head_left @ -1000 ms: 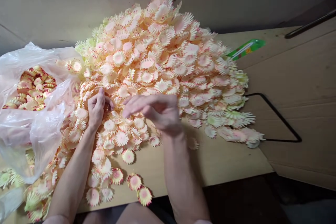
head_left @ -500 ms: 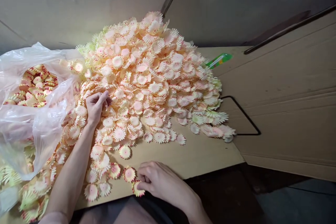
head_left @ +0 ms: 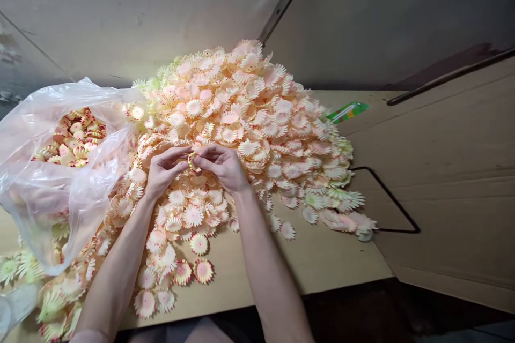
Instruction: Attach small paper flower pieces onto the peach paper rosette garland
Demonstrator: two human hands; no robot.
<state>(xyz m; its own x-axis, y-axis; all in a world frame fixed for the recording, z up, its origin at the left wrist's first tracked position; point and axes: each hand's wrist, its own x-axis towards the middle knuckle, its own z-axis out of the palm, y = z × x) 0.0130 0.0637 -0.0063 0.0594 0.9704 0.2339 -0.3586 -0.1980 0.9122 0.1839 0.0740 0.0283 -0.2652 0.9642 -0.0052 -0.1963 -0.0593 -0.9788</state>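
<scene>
In front of the heap, my left hand (head_left: 164,170) and my right hand (head_left: 223,167) meet fingertip to fingertip. Between them is a small artificial flower piece (head_left: 193,163), yellow with red petal tips, pinched by the thumbs and fingers of both hands and seen nearly edge-on. Behind and below them spreads a large pile of flower pieces (head_left: 241,112), pale pink and cream with notched petals. Nearer the table's front edge lie a red-tipped flower piece (head_left: 203,271) and several others, flat and loose.
A clear plastic bag (head_left: 86,187) of red-tipped flower pieces (head_left: 78,136) stands at left. A green packet (head_left: 348,112) lies behind the pile. Cardboard (head_left: 442,171) and a bent black rod (head_left: 392,198) are at right. The wooden tabletop (head_left: 322,262) ends near me; a wall rises behind.
My right hand has lifted a red-tipped flower piece from near the table's front edge up to my left hand, which has turned toward it. The view has shifted slightly.
</scene>
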